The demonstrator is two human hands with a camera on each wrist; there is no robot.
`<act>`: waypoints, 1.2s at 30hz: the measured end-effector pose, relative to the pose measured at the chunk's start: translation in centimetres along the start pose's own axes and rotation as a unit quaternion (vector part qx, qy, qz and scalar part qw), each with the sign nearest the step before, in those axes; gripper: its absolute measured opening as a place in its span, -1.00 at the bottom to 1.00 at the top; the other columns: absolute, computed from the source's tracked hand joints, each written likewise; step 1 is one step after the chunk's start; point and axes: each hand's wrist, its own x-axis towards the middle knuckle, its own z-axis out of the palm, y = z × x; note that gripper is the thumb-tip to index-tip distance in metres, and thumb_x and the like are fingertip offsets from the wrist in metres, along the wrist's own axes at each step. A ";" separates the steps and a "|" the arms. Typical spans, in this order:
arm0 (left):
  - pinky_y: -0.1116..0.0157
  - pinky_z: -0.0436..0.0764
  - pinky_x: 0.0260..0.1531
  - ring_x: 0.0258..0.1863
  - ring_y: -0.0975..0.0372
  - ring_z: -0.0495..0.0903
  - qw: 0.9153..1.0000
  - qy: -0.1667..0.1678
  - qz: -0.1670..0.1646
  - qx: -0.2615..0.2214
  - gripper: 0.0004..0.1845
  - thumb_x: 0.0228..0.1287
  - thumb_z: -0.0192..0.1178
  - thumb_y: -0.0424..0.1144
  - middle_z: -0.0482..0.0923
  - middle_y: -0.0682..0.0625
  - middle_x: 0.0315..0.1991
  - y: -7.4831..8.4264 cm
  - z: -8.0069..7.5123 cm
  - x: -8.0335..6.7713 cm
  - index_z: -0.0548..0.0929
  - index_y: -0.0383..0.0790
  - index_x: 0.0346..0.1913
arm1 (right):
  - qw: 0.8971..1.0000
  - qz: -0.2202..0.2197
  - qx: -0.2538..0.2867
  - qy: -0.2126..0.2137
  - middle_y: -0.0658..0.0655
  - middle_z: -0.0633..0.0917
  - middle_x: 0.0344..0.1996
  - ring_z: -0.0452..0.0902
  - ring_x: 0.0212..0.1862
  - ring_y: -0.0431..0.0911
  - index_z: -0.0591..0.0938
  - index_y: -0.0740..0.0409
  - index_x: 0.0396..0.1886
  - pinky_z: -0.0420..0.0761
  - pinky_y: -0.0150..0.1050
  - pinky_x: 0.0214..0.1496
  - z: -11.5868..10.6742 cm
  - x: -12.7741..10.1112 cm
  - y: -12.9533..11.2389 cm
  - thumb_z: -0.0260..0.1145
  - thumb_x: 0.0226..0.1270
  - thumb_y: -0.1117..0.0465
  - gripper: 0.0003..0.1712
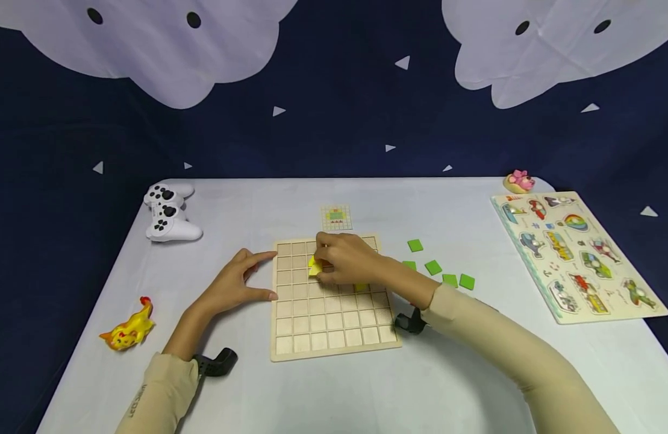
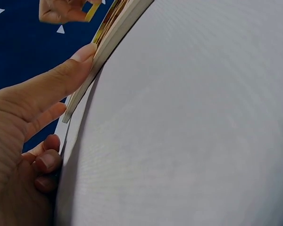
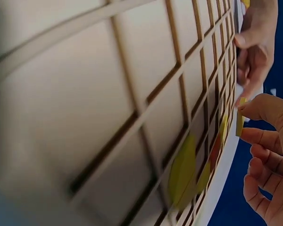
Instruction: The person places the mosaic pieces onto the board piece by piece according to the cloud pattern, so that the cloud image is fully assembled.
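My right hand (image 1: 346, 260) pinches a small yellow tile (image 3: 241, 117) between thumb and index finger, just above the wooden grid board (image 1: 334, 322). The other fingers of that hand are loosely bent. In the right wrist view, yellow pieces (image 3: 182, 175) and a red piece (image 3: 216, 149) sit in the board's squares. One yellow piece (image 1: 361, 287) shows below the right hand in the head view. My left hand (image 1: 230, 282) touches the board's left edge, thumb and index finger extended and spread apart along it.
Several green tiles (image 1: 433, 267) lie right of the board. A small pattern card (image 1: 337, 217) lies behind it. A white game controller (image 1: 170, 214) and a yellow toy figure (image 1: 129, 328) are at left; a picture puzzle board (image 1: 577, 256) and a pink toy (image 1: 520, 181) at right.
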 end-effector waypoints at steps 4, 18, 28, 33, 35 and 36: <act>0.28 0.25 -0.31 -0.32 0.20 0.21 1.000 0.000 0.005 0.000 -0.08 -0.18 0.63 -0.01 0.22 -0.03 -0.30 0.1 0.0 0.1 0.50 -0.10 0.36 | 1.000 -0.011 -0.013 -0.005 0.01 0.57 -0.29 0.40 -0.44 -0.25 0.75 0.10 -0.33 0.48 -0.37 -0.37 0.5 1.0 -0.7 0.44 0.18 0.03 -0.77; 0.27 0.25 -0.30 -0.32 0.20 0.21 1.000 0.001 0.008 0.000 -0.08 -0.17 0.63 -0.02 0.21 -0.03 -0.30 0.5 -0.1 0.1 0.50 -0.10 0.36 | 1.000 0.003 0.023 -0.017 0.04 0.57 -0.25 0.53 -0.35 -0.21 0.77 0.10 -0.16 0.57 -0.36 -0.27 1.5 1.7 -1.5 0.42 0.29 0.07 -0.76; 0.27 0.25 -0.30 -0.32 0.19 0.21 1.000 0.000 0.004 -0.001 -0.08 -0.17 0.63 -0.02 0.20 -0.03 -0.30 0.4 -0.1 0.1 0.50 -0.11 0.36 | 0.998 0.023 0.031 -0.050 0.04 0.55 -0.26 0.52 -0.33 -0.20 0.76 0.06 -0.05 0.57 -0.34 -0.22 1.3 1.7 -1.8 0.41 0.31 0.08 -0.73; 0.28 0.26 -0.30 -0.32 0.19 0.22 1.000 0.001 0.001 -0.004 -0.08 -0.17 0.63 -0.03 0.21 -0.03 -0.30 0.2 0.0 0.0 0.51 -0.10 0.36 | 0.998 0.010 0.002 -0.056 0.03 0.56 -0.26 0.53 -0.32 -0.20 0.75 0.04 -0.02 0.60 -0.29 -0.16 0.6 1.5 -1.9 0.39 0.32 0.03 -0.69; 0.29 0.26 -0.31 -0.32 0.20 0.22 1.000 0.003 0.002 -0.003 -0.08 -0.18 0.63 -0.02 0.21 -0.03 -0.30 0.0 0.0 0.0 0.51 -0.10 0.36 | 0.999 0.009 0.001 -0.046 0.03 0.57 -0.25 0.52 -0.34 -0.21 0.76 0.05 -0.02 0.58 -0.30 -0.20 0.1 1.0 -1.9 0.39 0.32 0.04 -0.69; 0.29 0.26 -0.31 -0.32 0.20 0.22 1.000 0.005 0.002 -0.002 -0.08 -0.18 0.63 -0.02 0.21 -0.03 -0.30 0.0 0.1 0.0 0.51 -0.10 0.35 | 0.999 0.008 0.004 -0.038 0.03 0.57 -0.25 0.51 -0.36 -0.20 0.76 0.06 -0.03 0.57 -0.30 -0.25 -0.3 0.7 -1.8 0.40 0.32 0.06 -0.71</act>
